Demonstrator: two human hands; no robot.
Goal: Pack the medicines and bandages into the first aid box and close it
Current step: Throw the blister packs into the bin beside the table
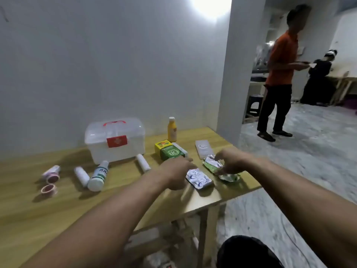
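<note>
First aid box (115, 141), translucent white with red handle and red cross label, sits shut at the back of the wooden counter (29, 206) against the wall. We note our right hand (230, 161) arched over a crumpled green foil pack (213, 164), fingers spread and curled down onto it, touching but not closed around it. Our left hand (176, 173) hovers loosely open, holding nothing, just beside a blue-and-white blister pack (200, 178). A green medicine carton (170, 151) and yellow bottle (172, 130) stand right of the box; bandage rolls (143, 163), a white bottle (98, 176) and tape rolls (51, 176) lie left.
</note>
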